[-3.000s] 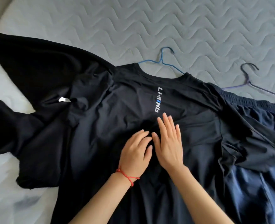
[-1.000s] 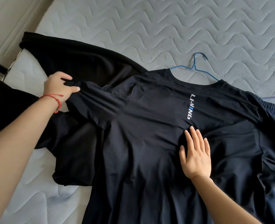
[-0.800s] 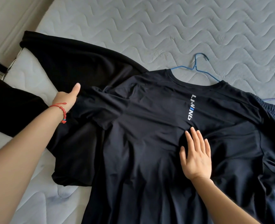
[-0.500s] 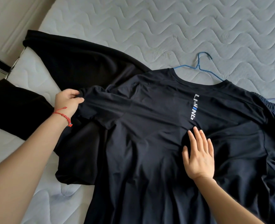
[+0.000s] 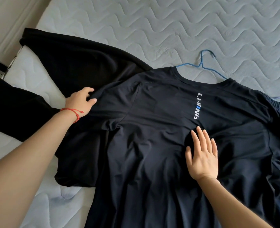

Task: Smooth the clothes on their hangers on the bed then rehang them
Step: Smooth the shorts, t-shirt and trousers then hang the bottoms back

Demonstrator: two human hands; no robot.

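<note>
On grey quilted mattress point(image 5: 168, 27): dark navy T-shirt point(image 5: 152, 145) on blue wire hanger point(image 5: 201, 65), partly smoothed; left hand point(image 5: 80, 102) pinching sleeve edge, right hand point(image 5: 201, 157) pressing flat below logo; creases remaining, rehanging outstanding.

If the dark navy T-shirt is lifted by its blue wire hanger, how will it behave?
The dark navy T-shirt probably hangs limp: it creases under the flat right hand. Its sleeve bunches in the left hand, suggesting thin, light cloth. It may slide on the blue wire hanger.
</note>
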